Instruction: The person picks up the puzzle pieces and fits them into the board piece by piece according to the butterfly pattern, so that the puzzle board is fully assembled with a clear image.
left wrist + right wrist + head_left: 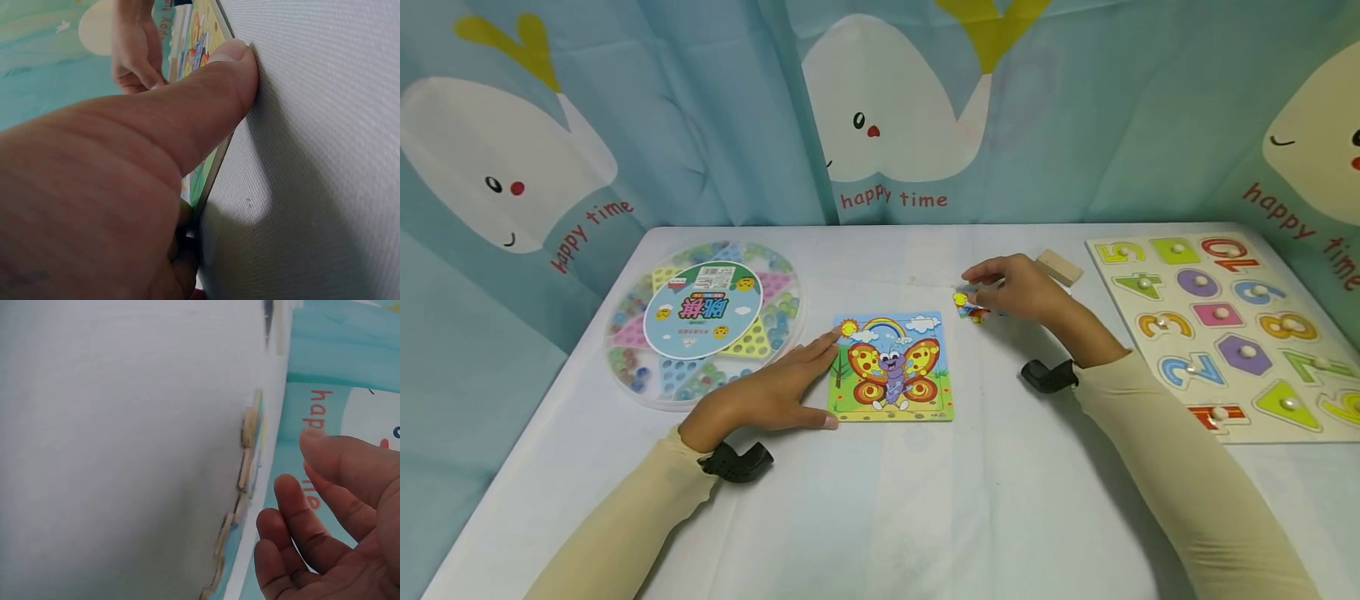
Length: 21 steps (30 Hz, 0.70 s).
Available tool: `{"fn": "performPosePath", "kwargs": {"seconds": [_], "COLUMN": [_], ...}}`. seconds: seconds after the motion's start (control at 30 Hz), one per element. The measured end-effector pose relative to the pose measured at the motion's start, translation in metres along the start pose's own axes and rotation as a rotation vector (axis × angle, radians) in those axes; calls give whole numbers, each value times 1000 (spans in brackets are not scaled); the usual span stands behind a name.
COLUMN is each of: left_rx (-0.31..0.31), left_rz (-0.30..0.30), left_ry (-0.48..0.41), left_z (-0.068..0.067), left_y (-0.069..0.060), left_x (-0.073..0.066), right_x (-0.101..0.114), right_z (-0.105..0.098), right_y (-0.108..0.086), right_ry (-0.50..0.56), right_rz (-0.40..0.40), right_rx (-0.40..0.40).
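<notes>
A square butterfly picture puzzle (892, 375) lies flat at the middle of the table. My left hand (775, 396) rests along its left side, with fingers extended to the upper left edge and the thumb by the lower left corner. In the left wrist view the thumb (219, 81) lies against the board's edge. Several colourful jigsaw pieces (964, 305) lie just past the board's upper right corner, partly hidden under my right hand (1018, 287). The right wrist view shows that hand's fingers loosely bent and holding nothing, apart from the wooden-edged pieces (245, 469).
On the left sits a round Chinese checkers set (703, 308) filled with coloured marbles. A knobbed number-and-shape board (1217, 342) takes up the right side. A small wooden block (1059, 267) lies just beyond the right wrist. A whale-print curtain (730, 108) hangs behind the table.
</notes>
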<state>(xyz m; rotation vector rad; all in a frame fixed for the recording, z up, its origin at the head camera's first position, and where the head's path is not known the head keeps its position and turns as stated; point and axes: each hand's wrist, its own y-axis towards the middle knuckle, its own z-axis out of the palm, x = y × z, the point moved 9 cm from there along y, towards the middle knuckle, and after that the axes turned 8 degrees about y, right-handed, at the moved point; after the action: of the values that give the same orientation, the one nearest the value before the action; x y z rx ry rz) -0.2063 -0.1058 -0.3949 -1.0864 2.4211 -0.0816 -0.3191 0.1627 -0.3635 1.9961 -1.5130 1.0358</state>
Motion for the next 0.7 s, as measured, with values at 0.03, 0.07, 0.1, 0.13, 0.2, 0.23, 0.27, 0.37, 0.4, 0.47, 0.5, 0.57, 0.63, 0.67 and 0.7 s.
{"fn": "performPosePath", "kwargs": {"seconds": [0.03, 0.07, 0.1, 0.13, 0.2, 0.23, 0.27, 0.37, 0.4, 0.47, 0.5, 0.57, 0.63, 0.67, 0.7], "left_rx": [-1, -1, -2, -1, -1, -1, -1, -4, -5, -5, -5, -4, -3, -4, -3], "left_rz": [3, 4, 6, 6, 5, 6, 5, 6, 7, 7, 8, 8, 7, 7, 7], "left_ry": [0, 0, -2, -3, -4, -5, -6, -6, -6, -5, -5, -4, -4, -3, -3], "left_z": [0, 0, 0, 0, 0, 0, 0, -1, -1, -1, -1, -1, -1, -1, -1], "left_y": [0, 0, 0, 0, 0, 0, 0, 0, 0, 0, 0, 0, 0, 0, 0], "left_x": [0, -1, -1, -1, -1, -1, -1, -1, -1, -1, -1, -1, -1, -1, -1], "right_x": [0, -1, -1, -2, -3, -3, -3, -3, -3, -2, -2, -1, -1, -1, -1], "right_z": [0, 0, 0, 2, 4, 5, 6, 7, 8, 8, 8, 9, 9, 10, 10], "right_y": [0, 0, 1, 1, 3, 3, 4, 5, 5, 4, 4, 4, 4, 4, 4], "right_ry": [3, 7, 10, 6, 0, -7, -14, -26, -30, -29, -28, -26, -30, -37, -43], "right_rz": [2, 5, 9, 9, 15, 15, 14, 13, 10, 9, 9, 8, 5, 3, -1], "right_rx": [1, 1, 6, 17, 29, 34, 36, 38, 39, 40, 41, 45, 49, 51, 53]}}
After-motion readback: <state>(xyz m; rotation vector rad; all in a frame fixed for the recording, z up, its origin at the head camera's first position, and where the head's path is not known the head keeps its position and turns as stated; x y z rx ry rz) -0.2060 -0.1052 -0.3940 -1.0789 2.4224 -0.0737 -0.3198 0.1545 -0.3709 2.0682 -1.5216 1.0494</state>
